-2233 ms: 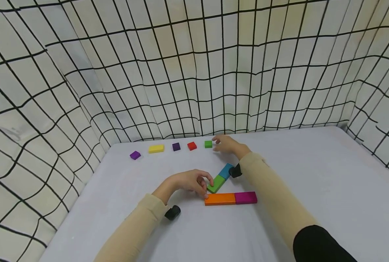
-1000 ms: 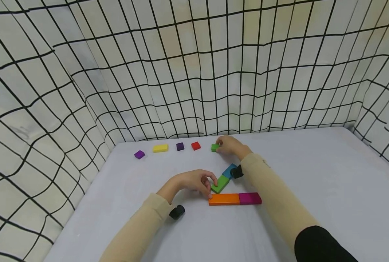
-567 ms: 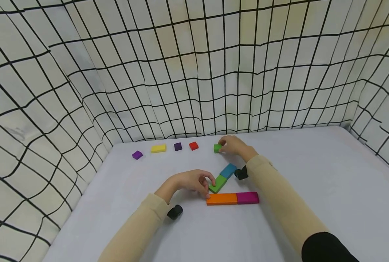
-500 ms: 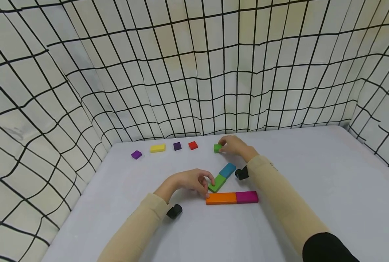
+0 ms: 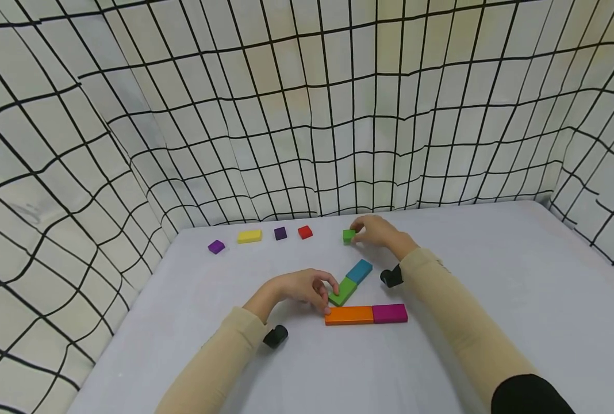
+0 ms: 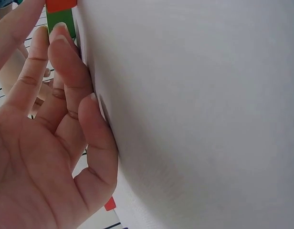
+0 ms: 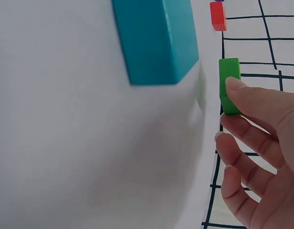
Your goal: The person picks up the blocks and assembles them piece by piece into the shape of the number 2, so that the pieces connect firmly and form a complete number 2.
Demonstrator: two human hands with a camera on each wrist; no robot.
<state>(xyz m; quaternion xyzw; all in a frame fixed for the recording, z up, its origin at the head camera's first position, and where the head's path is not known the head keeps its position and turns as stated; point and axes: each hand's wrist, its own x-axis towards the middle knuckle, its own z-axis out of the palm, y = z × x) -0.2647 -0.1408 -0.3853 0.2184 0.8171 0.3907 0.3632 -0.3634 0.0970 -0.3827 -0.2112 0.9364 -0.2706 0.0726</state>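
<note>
My right hand (image 5: 376, 231) pinches a small green block (image 7: 229, 78) between thumb and fingers near the table's far side. Clear space shows between it and the table in the right wrist view. My left hand (image 5: 304, 289) rests at the left ends of two block rows, its fingers loosely bent. Its index fingertip touches a longer green block (image 5: 344, 291), and the thumb touches the left end of an orange block (image 5: 349, 315). A blue block (image 5: 359, 271) continues the green one in a slanting row. A magenta block (image 5: 390, 313) adjoins the orange one's right end.
Along the far side of the white table (image 5: 493, 276) lie a purple block (image 5: 216, 246), a yellow block (image 5: 249, 236), a dark purple block (image 5: 280, 233) and a red block (image 5: 304, 232). A black-lined net (image 5: 338, 115) encloses the table's back and sides.
My right hand came to the small green block, took hold of it and drew it to the right and slightly nearer. The left hand has stayed on the rows.
</note>
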